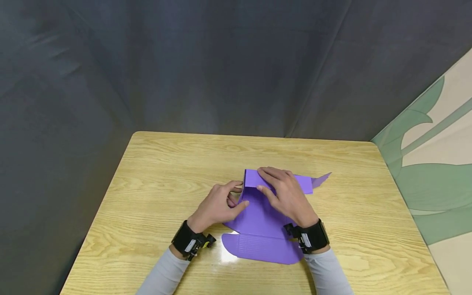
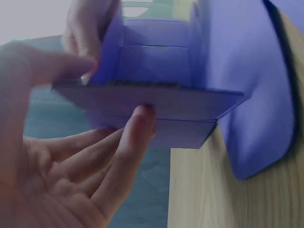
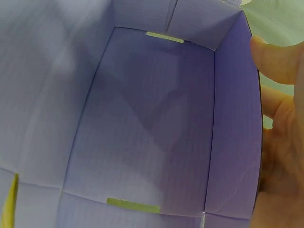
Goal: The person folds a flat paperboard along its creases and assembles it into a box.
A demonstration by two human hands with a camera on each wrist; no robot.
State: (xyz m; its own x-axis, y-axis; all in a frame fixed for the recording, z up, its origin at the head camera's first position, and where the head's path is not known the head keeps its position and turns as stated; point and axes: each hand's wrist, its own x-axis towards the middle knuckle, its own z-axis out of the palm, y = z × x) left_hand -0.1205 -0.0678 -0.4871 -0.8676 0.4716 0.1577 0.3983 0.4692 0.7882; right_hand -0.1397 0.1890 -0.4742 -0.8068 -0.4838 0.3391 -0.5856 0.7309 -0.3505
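Over the table [image 1: 177, 159], our left hand [image 1: 218, 205] pinches the box [image 1: 263, 211] by its end wall [image 2: 192, 103]; whether our right hand [image 1: 289, 196] grips, we cannot tell. Uneven pressure could buckle it.

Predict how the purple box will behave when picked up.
The purple box is probably light, since its walls look like thin card. They seem fairly stiff, bending mainly at sharp creases. The unfolded near flap would likely swing at its fold.
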